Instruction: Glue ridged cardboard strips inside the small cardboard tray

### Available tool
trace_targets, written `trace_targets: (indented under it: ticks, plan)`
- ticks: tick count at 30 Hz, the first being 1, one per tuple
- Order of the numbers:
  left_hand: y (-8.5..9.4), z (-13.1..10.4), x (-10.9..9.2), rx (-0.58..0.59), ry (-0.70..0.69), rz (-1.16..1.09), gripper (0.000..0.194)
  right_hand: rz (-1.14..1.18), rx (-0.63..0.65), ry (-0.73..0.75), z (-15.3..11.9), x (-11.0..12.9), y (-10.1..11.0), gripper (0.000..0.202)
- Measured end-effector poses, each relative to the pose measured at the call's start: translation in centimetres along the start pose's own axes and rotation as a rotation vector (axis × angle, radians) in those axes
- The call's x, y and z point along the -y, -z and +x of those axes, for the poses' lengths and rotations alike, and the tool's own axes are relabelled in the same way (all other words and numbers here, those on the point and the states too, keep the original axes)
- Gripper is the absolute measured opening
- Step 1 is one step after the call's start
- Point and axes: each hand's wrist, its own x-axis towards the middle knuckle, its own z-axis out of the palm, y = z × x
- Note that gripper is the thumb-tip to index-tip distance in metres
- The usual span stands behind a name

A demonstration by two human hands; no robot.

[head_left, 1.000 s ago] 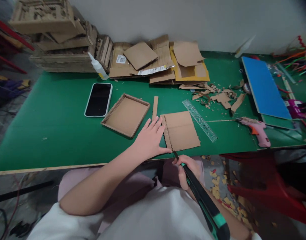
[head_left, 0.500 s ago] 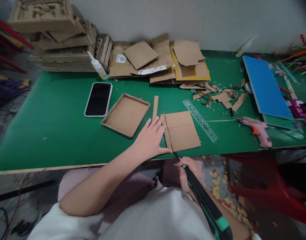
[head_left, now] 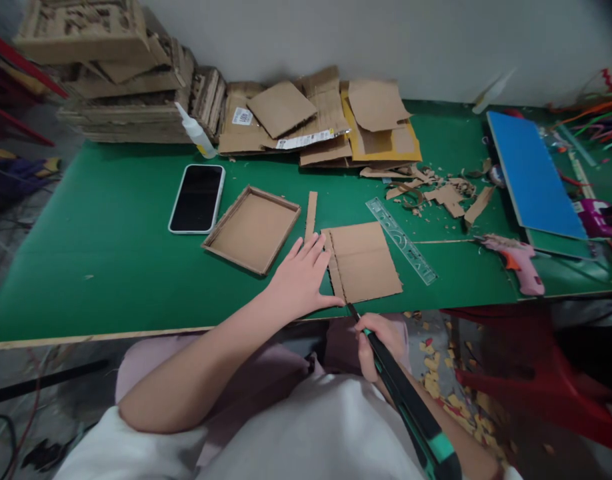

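Observation:
Near the table's front edge lies a square cardboard piece [head_left: 369, 260] with a dark cut line along its left side. My left hand [head_left: 301, 275] is spread flat, its fingers and thumb at the piece's left strip. In my right hand [head_left: 381, 340] is a black and green utility knife [head_left: 403, 390], gripped with its blade tip at the lower end of that line. A narrow cardboard strip [head_left: 311, 215] lies just beyond my left fingertips. To the left sits a shallow cardboard tray [head_left: 207, 249] with low walls.
A clear ruler [head_left: 402, 241] and a pink glue gun [head_left: 519, 263] lie to the right, below cardboard scraps [head_left: 449, 197]. A phone [head_left: 197, 200] and a glue bottle [head_left: 196, 133] are at left. Cardboard sheets [head_left: 281, 110] and a blue board [head_left: 533, 173] lie farther back.
Almost nothing differs. Both hands, the knife and the cardboard piece stay in nearly the same places.

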Motion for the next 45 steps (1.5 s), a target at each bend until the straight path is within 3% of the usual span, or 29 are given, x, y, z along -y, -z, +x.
trace_targets:
  ticks: [12, 23, 28, 33, 37, 41, 45]
  plan:
    - [0.1, 0.1, -0.1, -0.012, 0.006, -0.041, 0.091, -0.089, 0.051, 0.164, 1.2, 0.3, -0.1, 0.023]
    - [0.2, 0.0, -0.2, 0.005, 0.011, -0.031, 0.091, -0.105, 0.139, 0.179, 2.0, 0.4, 0.2, 0.018]
    - [-0.1, 0.0, 0.0, -0.013, 0.003, -0.031, 0.090, -0.134, 0.123, 0.051, 2.2, 0.5, 0.7, 0.013]
    - [-0.3, 0.1, 0.1, -0.016, 0.005, -0.039, 0.092, -0.053, 0.085, -0.261, 2.8, 0.2, 1.0, 0.013]
    - [-0.1, 0.1, 0.0, -0.022, 0.007, -0.041, 0.091, 0.041, 0.197, -0.421, 3.7, -0.1, 1.7, 0.012]
    - [0.1, 0.2, 0.2, -0.018, 0.006, -0.027, 0.093, 0.157, 0.330, -0.448, 4.0, -0.8, 3.0, 0.010]
    - [0.6, -0.1, 1.1, -0.015, 0.004, -0.031, 0.088, 0.207, 0.167, -0.472, 4.2, -1.5, 4.6, 0.011]
